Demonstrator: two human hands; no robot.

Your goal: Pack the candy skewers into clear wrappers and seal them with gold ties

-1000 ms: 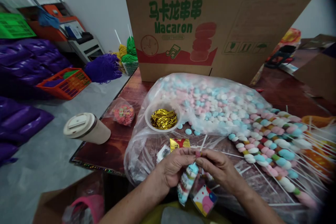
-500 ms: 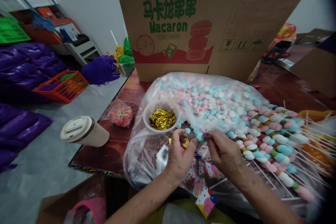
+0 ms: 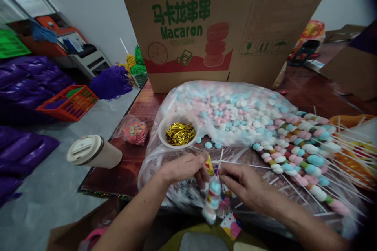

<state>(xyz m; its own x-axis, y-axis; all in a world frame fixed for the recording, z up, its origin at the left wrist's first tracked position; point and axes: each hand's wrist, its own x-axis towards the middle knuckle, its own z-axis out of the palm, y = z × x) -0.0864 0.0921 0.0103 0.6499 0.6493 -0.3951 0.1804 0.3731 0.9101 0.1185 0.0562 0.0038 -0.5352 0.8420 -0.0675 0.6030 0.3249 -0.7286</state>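
Note:
My right hand [image 3: 240, 178] pinches the thin white stick of a marshmallow skewer [image 3: 214, 194] just in front of me. The skewer hangs downward, its blue, red and white pieces blurred, and appears to be in a clear wrapper. My left hand [image 3: 188, 166] hovers just left of the stick, fingers loosely bent and apart, with nothing visible in them. Behind it stands a white bowl [image 3: 161, 138] of gold twist ties [image 3: 180, 133]. Several finished marshmallow skewers [image 3: 303, 149] lie piled to the right.
A large clear bag of loose marshmallows [image 3: 235, 106] lies before a cardboard box [image 3: 188, 59]. A lidded cup [image 3: 97, 151] and a small bag of colourful pieces [image 3: 135, 131] sit at left. A spotted card [image 3: 231, 225] lies near my lap.
Both hands have lowered toward me and my left hand has turned palm down. The skewer now hangs below my right hand, its stick pointing up; before, blue pieces showed between my fingers.

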